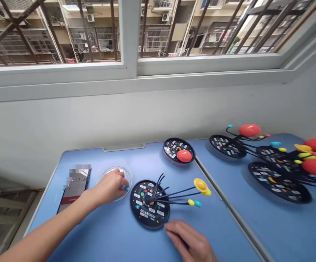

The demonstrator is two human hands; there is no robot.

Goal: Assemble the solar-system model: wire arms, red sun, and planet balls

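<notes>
Fetching a part, I'd guess: left hand (114, 185) pinching a teal bead (127, 188) at the clear dish (131, 175), right hand (192, 241) fingertips pressed together; next calls for a gentle lift.

phone (75, 185), left of black disc (148, 211): screen reads "13:24". black disc itself: inverted white characters plus small labels, too small to read. discs rightward (279, 182): labels likewise illegible.

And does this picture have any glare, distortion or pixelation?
Head view: light glints on the glossy red ball in the round black dish; soft sheen on the blue tabletop; the nearest black dish at right looks stretched, probably by the lens; blocky pixels cover part of the dark phone.
</notes>
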